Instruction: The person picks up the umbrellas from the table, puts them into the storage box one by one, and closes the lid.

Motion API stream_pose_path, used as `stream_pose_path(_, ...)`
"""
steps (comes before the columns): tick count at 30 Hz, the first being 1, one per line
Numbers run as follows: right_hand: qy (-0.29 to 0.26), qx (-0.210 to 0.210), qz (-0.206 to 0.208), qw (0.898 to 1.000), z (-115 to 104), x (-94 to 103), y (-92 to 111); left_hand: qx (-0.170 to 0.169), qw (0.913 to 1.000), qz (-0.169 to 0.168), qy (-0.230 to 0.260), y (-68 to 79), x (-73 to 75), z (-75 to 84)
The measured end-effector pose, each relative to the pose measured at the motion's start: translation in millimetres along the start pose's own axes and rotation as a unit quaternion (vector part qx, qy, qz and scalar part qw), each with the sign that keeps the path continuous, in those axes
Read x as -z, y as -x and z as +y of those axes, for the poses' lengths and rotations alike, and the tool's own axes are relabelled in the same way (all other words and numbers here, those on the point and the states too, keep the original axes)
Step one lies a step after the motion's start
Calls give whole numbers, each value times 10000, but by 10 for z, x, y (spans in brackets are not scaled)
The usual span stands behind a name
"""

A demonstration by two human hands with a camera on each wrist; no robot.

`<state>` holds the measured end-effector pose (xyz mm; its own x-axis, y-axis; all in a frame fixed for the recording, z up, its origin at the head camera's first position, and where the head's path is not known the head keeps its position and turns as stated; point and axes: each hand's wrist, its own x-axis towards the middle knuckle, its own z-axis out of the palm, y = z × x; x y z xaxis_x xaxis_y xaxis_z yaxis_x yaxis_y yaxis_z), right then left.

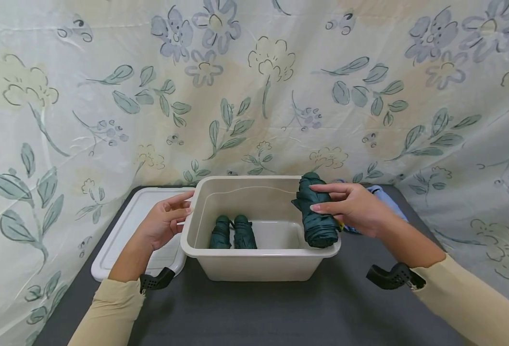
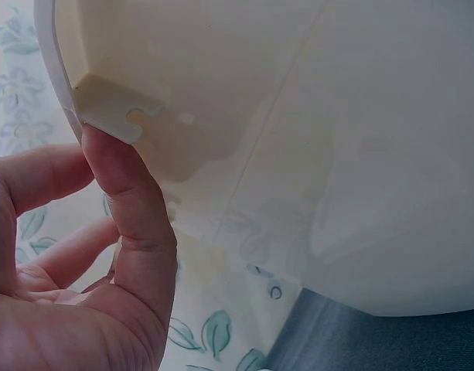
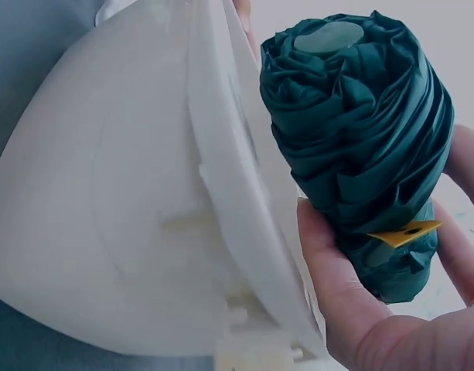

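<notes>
Smooth plastic, creased cloth
The beige rectangular plastic tub (image 1: pixel 258 266) looks glossy; the dark-green rolled cloth bundle (image 1: pixel 316 218) has sheen.

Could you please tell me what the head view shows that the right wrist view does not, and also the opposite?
Only the head view shows two other bundles inside the box, and the blue cloth beyond the right grip.

Only the right wrist view shows the pale disc on one end of the held bundle.

Both show the right grip holding this green bundle, and at least part of the box.
</notes>
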<state>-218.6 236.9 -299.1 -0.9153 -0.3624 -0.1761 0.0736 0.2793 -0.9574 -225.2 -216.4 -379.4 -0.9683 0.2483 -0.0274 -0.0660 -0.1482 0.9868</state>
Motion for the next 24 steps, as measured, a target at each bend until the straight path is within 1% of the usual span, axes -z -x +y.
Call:
stream_pose_path(8, -184, -121, -103, 9997, -78, -166, -134, 20, 10000, 17, 10, -2, -3, -2)
stream_pose_path(16, -382, -247, -190, 9988, -147, -281, -329, 59, 9999, 47, 75, 3, 7, -5)
stream_pose_path(21, -367, -415, -274, 9981, -233, -359, -427, 64, 9999, 34, 146, 3, 15, -9)
stream_pose_path(24, -207, -513, -284, 9981, -281, -398, -484, 68, 9998, 32, 157, 3, 14, -10)
